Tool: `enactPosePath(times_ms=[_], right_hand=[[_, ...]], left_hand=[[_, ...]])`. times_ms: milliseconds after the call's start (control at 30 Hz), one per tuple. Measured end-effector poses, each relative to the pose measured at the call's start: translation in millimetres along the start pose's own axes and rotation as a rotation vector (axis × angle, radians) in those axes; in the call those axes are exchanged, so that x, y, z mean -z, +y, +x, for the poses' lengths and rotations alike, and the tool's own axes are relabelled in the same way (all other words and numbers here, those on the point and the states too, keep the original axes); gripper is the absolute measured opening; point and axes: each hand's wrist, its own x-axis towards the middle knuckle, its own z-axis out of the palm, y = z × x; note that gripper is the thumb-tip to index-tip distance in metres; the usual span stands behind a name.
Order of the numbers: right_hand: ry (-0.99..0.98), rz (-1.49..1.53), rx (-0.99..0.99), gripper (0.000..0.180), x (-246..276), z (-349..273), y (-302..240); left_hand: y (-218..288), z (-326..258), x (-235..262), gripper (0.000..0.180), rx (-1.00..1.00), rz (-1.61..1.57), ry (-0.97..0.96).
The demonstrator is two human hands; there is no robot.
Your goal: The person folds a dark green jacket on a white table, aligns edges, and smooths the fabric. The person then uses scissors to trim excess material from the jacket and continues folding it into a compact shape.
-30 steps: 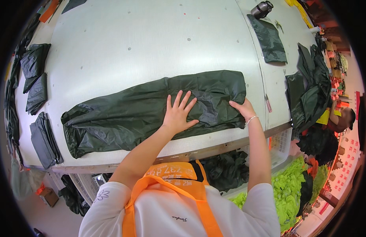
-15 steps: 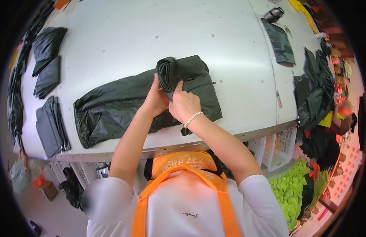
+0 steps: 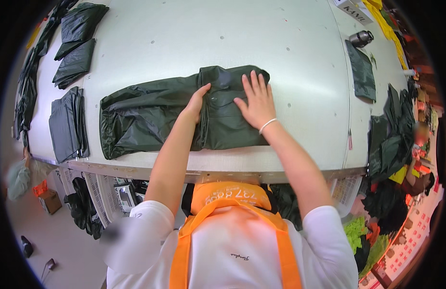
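Cloth: the dark green cloth [image 3: 146,108] is lying lengthwise on the white table [image 3: 160,43], near its front edge.
Left hand: it [image 3: 196,103] is resting edge-on at the fold [image 3: 203,127] near the cloth's middle; whether its fingers are pinching anything, I cannot tell.
Right hand: it [image 3: 258,106] is pressing palm-down on the cloth's right end, fingers spreading apart, gripping nothing.
Done: the right part is lying doubled over and fairly flat; its layers are not showing clearly enough to count.
Left over: the left part is stretching out loose and wrinkled, not folded over.
Left side: a folded stack [image 3: 69,125] and two bundles [image 3: 83,21] are lying there.
Right side: a flask [image 3: 361,38] is touching a folded piece [image 3: 361,72]; a dark heap [image 3: 394,137] is lying nearer.
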Motion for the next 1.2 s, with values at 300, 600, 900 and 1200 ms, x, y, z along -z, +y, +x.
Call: enactPosePath(times_ms=[300, 600, 900, 1200], right_hand=[[-0.009, -0.031, -0.030, 0.067, -42.8, 9.2, -6.8], [0.222, 0.439, 0.061, 0.019, -60.0, 98.6, 78.4], [0.131, 0.192, 0.215, 0.051, -16.0, 55.4, 20.1], [-0.201, -0.080, 0.241, 0.065, -14.1, 17.3, -40.9]], left_hand=[[-42.3, -39.4, 7.5, 0.035, -0.782, 0.935, 0.479], [-50.9, -33.6, 44.5, 0.037, -0.658, 0.522, 0.274], [-33.7, -47.4, 48.3, 0.035, -0.446, 0.230, 0.258], [22.7, -91.3, 45.5, 0.115, -1.048, 1.763, 0.230]])
